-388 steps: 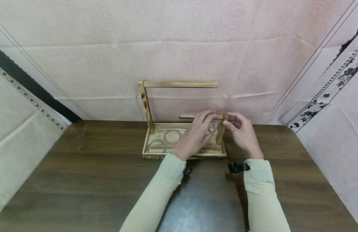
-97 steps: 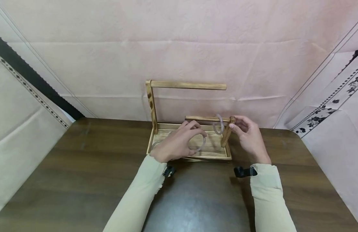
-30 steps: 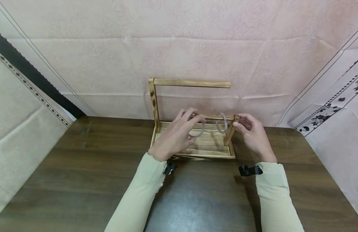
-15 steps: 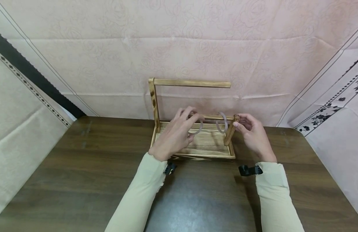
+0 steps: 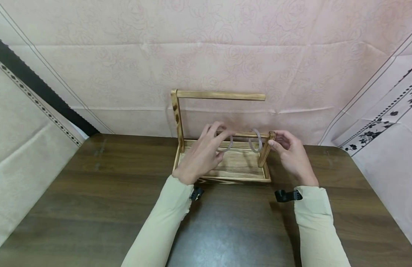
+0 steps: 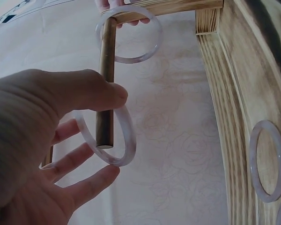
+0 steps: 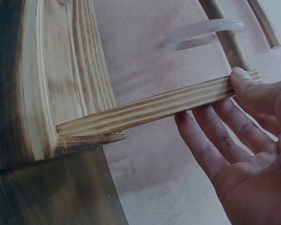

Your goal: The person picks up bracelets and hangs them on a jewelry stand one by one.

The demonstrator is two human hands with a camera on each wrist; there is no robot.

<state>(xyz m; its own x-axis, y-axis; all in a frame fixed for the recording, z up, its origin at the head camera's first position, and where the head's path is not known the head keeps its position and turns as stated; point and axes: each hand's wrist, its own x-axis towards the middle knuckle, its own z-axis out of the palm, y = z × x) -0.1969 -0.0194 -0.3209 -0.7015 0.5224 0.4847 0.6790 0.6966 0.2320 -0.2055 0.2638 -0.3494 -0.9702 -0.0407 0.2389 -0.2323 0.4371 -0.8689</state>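
The fingers of the left hand (image 5: 203, 155) pinch a ring (image 6: 128, 136) at the free end of a rod (image 6: 107, 61). Those of the right hand (image 5: 292, 157) clamp its post (image 7: 150, 109), near a second ring (image 7: 201, 26).

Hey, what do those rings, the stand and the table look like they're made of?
Rings: perhaps polished stone, glass or plastic; glossy, pale, cloudy, seemingly translucent.
Stand: wood, smooth, perhaps varnished, with bold brown grain stripes.
Table: dark brown, woodlike grain, soft shine; real wood or laminate, can't tell.
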